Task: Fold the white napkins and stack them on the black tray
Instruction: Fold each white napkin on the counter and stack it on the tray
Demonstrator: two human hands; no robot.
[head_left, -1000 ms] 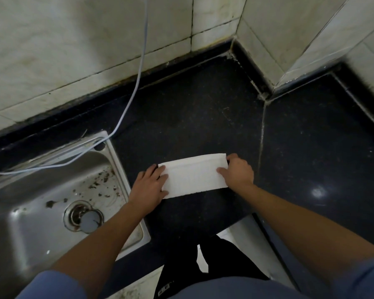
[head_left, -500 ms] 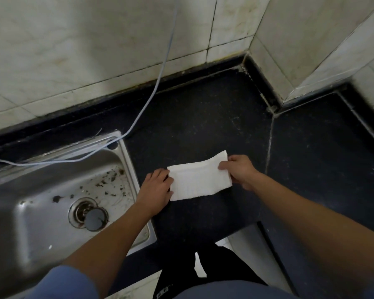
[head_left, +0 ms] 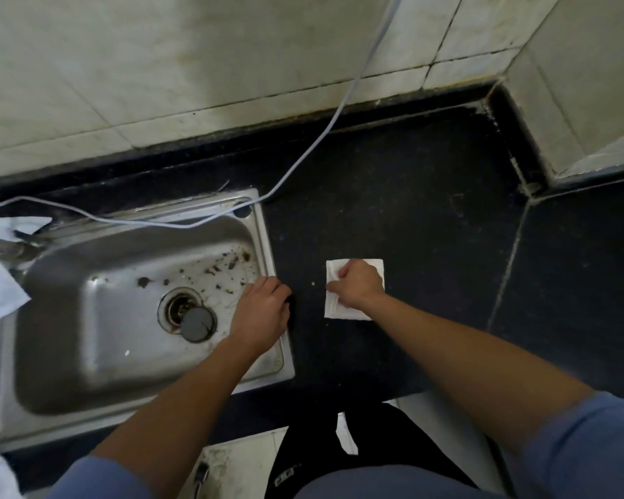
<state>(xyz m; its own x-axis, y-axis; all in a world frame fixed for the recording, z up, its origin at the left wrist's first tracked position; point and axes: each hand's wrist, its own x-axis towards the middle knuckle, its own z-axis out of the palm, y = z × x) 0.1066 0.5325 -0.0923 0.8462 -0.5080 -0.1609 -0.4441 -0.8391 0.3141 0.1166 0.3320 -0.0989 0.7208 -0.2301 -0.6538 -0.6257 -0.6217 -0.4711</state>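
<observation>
Right of the sink, the folded napkin lies on the desk.
The right hand presses it, grip unclear; the left hand rests empty on the rim. Soft, light: likely best pinched at an edge.
</observation>
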